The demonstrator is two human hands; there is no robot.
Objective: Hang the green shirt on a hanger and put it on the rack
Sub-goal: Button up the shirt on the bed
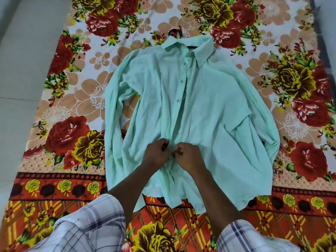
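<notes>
While the green shirt point(190, 106) lay flat and face up on the floral bedsheet point(76, 99), collar away from the person and hem toward them, both hands met at its lower front. Left hand point(157, 153) was curled into a loose fist, fingertips pinching the shirt's left-side placket edge. Right hand point(189, 155) was curled the same way, pinching the opposite edge, knuckles nearly touching the left hand's. Both sat on the button line, just above the hem, well below the collar. Dark buttons point(181, 81) ran up the placket above the hands; whether a button sat between the fingers could not be told. Sleeves were folded in along each side of the body. A dark hanger hook point(175, 32) poked out just beyond the collar, the rest hidden inside the shirt. Plaid sleeves point(87, 224) covered both forearms near the bottom edge. Pale floor point(23, 70) showed left of the sheet.
</notes>
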